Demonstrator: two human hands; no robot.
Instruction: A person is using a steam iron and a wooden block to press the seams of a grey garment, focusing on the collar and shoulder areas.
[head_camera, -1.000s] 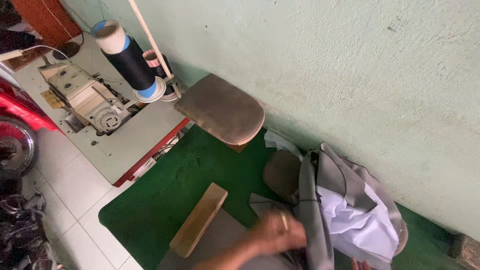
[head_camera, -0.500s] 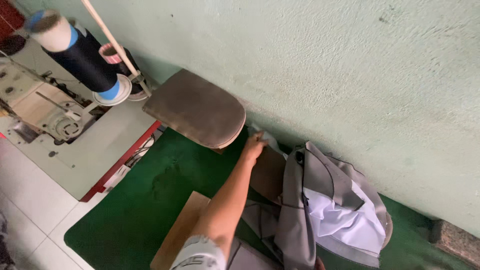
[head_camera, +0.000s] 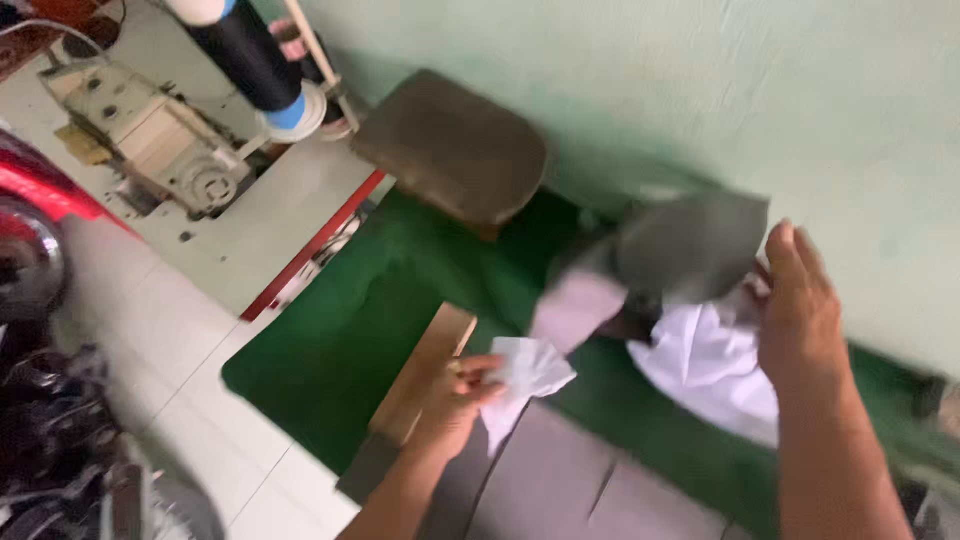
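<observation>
My left hand (head_camera: 462, 385) grips a small crumpled piece of white cloth (head_camera: 528, 372) above the green mat (head_camera: 340, 330), beside a wooden block (head_camera: 425, 370). My right hand (head_camera: 800, 300) is raised at the right with its fingers against a blurred bundle of grey fabric (head_camera: 690, 245) and white fabric (head_camera: 705, 365). Whether it grips the bundle is unclear from the motion blur. Flat grey fabric pieces (head_camera: 560, 480) lie below both hands.
A brown padded pressing board (head_camera: 450, 145) stands at the back of the mat by the pale green wall (head_camera: 750, 90). A sewing machine (head_camera: 150, 135) with a large dark thread cone (head_camera: 245, 55) sits at the left. A red vehicle part (head_camera: 40, 200) shows at far left.
My left hand has pulled back from the fabric near the wall and now holds a white cloth piece. My right hand has come into view at the bundle, which has lifted.
</observation>
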